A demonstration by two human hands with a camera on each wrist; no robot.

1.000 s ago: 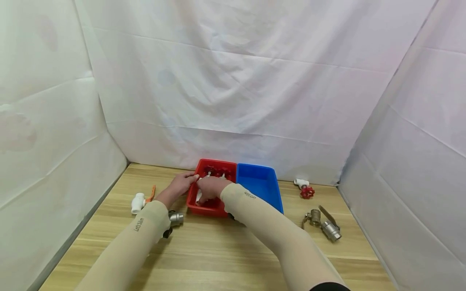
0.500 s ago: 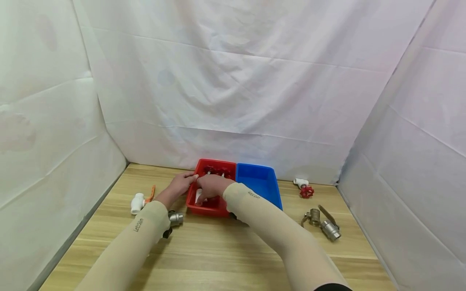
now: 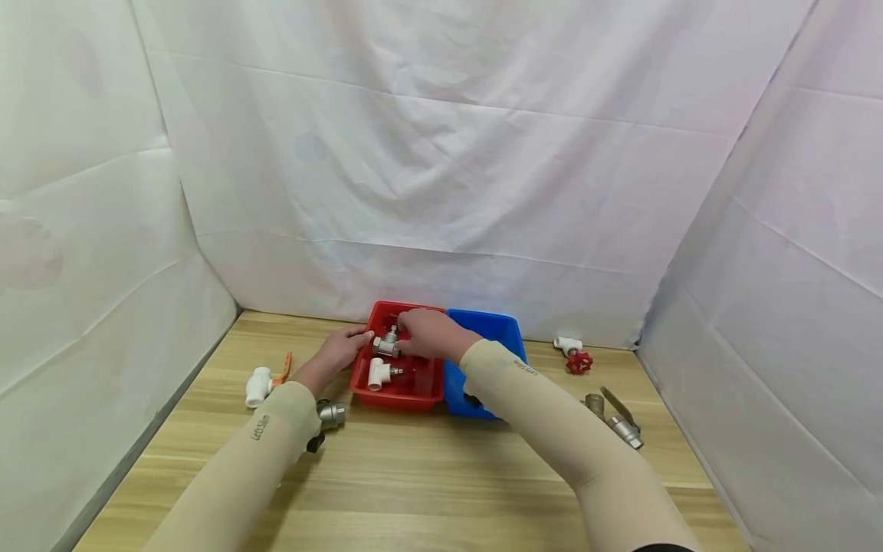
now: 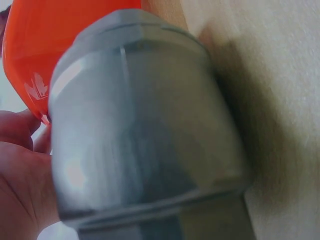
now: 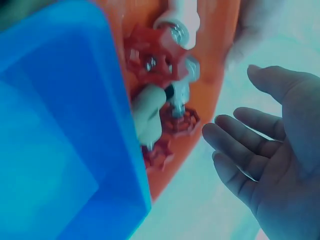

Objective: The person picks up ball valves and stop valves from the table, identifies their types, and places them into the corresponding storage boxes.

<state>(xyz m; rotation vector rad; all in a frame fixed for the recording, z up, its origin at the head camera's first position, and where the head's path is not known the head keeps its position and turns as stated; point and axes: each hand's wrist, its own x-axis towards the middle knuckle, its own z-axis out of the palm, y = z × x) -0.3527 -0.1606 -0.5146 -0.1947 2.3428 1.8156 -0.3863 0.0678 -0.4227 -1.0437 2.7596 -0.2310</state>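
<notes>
My right hand (image 3: 433, 334) holds nothing, its fingers loosely parted, the metal valve (image 3: 387, 345) just beside them and the white valve (image 3: 376, 373) on their near side, and should my left hand (image 3: 338, 350) lose its pinch on the red tray (image 3: 400, 402) around both, one brush could jostle them.

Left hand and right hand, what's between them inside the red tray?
In the head view, a metal valve lies between the left hand and right hand; the tray's white valve sits nearer the person.
</notes>
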